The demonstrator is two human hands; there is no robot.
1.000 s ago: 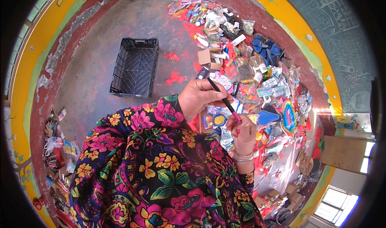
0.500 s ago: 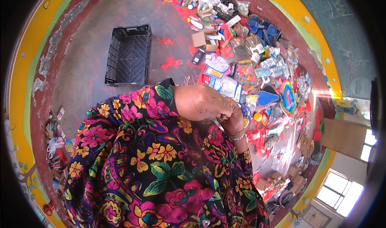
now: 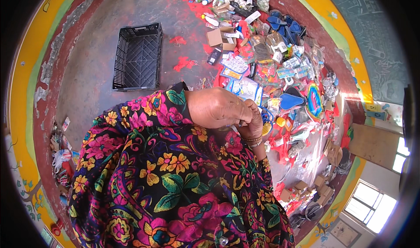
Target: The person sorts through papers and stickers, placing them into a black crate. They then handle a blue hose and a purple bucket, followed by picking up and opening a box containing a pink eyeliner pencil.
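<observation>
Up close to my flowered sleeves, my two hands meet above the right half of my body. My left hand (image 3: pixel 220 108) is bent inward with its fingers curled; its back faces me. Against its fingertips is my right hand (image 3: pixel 252 122), closed, with thin bracelets (image 3: pixel 253 139) on its wrist. A small pale bit shows between the fingers, too small and covered to name. Beyond the hands lie a blue cord coil (image 3: pixel 266 117), a yellow cap (image 3: pixel 280 121) and a blue-and-white package (image 3: pixel 247 90) on the floor.
A black plastic crate (image 3: pixel 138 57) stands on the concrete floor ahead, left of red scraps (image 3: pixel 184 64). A wide heap of packages, an open cardboard box (image 3: pixel 222 38) and blue padded pieces (image 3: pixel 292 100) spreads to the right. More items (image 3: pixel 62 156) line the left wall.
My hands stay together with only a slight shift of the fingers. The view has tilted a little, so the crate and heap sit slightly higher and further left.
</observation>
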